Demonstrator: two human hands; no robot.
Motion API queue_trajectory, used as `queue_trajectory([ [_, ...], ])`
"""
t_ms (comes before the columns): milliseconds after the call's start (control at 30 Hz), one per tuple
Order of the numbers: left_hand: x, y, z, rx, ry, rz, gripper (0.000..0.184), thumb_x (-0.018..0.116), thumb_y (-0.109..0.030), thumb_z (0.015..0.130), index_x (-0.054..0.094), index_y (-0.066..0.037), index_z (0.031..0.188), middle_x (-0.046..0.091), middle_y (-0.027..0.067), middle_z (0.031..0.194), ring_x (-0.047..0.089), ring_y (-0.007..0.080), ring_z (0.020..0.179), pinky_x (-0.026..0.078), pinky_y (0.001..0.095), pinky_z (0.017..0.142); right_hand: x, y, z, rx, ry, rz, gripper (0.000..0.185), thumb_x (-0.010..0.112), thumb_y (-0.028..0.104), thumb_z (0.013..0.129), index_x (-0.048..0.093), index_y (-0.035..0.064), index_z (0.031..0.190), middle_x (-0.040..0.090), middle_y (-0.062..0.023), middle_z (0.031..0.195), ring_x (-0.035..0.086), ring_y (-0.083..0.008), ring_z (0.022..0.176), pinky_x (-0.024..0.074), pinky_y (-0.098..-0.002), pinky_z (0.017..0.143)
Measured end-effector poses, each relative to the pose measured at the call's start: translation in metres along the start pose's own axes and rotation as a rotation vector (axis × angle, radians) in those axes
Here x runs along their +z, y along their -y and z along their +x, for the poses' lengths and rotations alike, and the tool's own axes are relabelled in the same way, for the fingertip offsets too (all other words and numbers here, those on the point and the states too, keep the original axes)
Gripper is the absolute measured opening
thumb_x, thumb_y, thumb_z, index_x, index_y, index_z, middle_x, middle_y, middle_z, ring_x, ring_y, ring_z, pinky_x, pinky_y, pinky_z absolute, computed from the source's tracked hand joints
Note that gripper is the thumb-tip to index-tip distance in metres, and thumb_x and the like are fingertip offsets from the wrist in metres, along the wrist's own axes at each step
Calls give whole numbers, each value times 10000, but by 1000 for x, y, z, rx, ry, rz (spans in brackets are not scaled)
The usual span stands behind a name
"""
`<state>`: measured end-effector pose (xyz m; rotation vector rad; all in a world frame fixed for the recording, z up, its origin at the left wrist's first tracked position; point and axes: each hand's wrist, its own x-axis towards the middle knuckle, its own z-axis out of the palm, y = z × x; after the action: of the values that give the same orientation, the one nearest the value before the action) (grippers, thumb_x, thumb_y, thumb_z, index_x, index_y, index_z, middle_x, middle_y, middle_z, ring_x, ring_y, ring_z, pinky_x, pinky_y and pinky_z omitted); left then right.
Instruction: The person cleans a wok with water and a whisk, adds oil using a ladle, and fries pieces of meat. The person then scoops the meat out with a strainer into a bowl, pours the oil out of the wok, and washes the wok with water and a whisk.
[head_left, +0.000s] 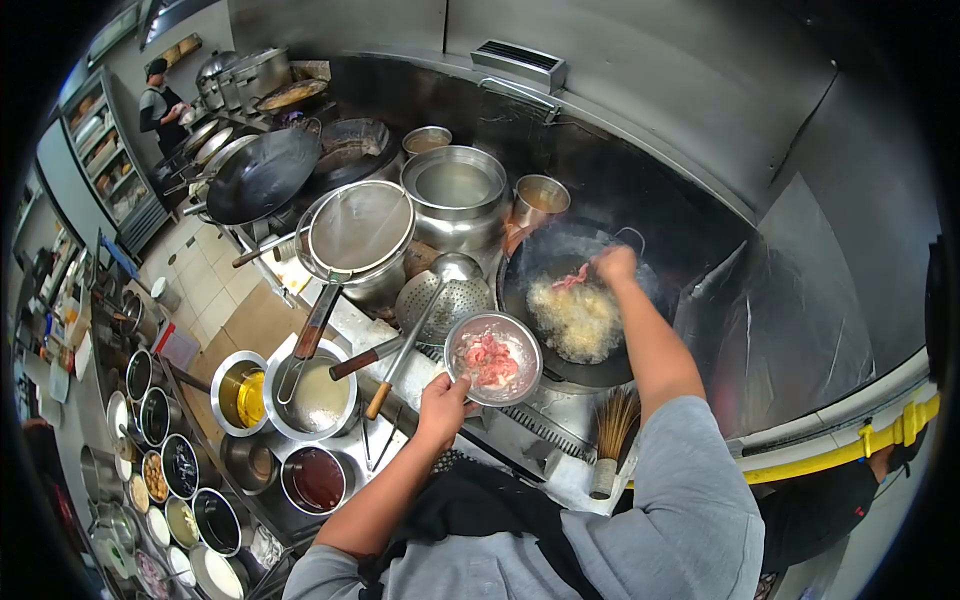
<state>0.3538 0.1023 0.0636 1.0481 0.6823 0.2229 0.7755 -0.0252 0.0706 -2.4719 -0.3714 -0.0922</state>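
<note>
So, raw meat point(489, 358) was held in a bowl point(500, 398) near the front edge of the counter point(572, 482), beside the wok point(592, 375), below a steel wall point(650, 75). The bowl's rim was gripped by the left hand point(441, 405); a strip point(572, 278) was pinched by the right hand point(614, 264).

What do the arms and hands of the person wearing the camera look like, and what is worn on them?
The left hand and the right hand are bare, without gloves; I can make out no watch or bracelet. The loose, plain grey right sleeve is short and leaves the forearm uncovered. The left sleeve is grey too, partly cut off by the picture's dark edge.
</note>
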Motion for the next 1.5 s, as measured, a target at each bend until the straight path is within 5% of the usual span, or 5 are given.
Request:
queue_trajectory([
  [100, -3, -3, -7, -7, 6, -13, 185, 469, -174, 961, 577, -52, 1050, 638, 43, 993, 604, 120, 847, 515, 300, 758, -41, 18, 16, -282, -308, 234, 245, 747, 191, 682, 700, 9, 840, 675, -178, 809, 661, -324, 770, 519, -372, 717],
  [300, 11, -13, 0, 67, 110, -6, 148, 506, -172, 948, 587, -49, 966, 616, 15, 871, 573, 81, 763, 490, 258, 679, -147, 118, -120, -322, 241, 187, 124, 659, 147, 787, 718, 40, 808, 679, -69, 694, 650, -129, 600, 527, -286, 643],
  [467, 36, -16, 1, 361, 243, 208, 137, 562, -166, 923, 598, -53, 857, 466, -50, 604, 403, 42, 543, 319, 235, 481, -93, 130, -237, -573, 318, -422, 362, 646, 209, 728, 623, 70, 1061, 659, -138, 947, 631, -313, 896, 511, -433, 773],
  [1000, -2, 4, 4, 15, 154, -31, 163, 485, -153, 948, 578, -67, 1050, 632, 33, 988, 611, 117, 843, 516, 290, 738, -30, 53, -149, -75, 146, -132, 196, 668, 170, 764, 713, 44, 909, 673, -198, 877, 663, -294, 858, 510, -371, 785],
  [1500, 33, 2, -8, 113, 298, 141, 149, 512, -166, 939, 596, -57, 996, 645, 16, 891, 615, 96, 763, 504, 248, 688, -100, 119, -248, -663, 198, 82, 144, 605, 112, 818, 692, 41, 908, 692, -124, 817, 671, -238, 738, 523, -336, 659],
])
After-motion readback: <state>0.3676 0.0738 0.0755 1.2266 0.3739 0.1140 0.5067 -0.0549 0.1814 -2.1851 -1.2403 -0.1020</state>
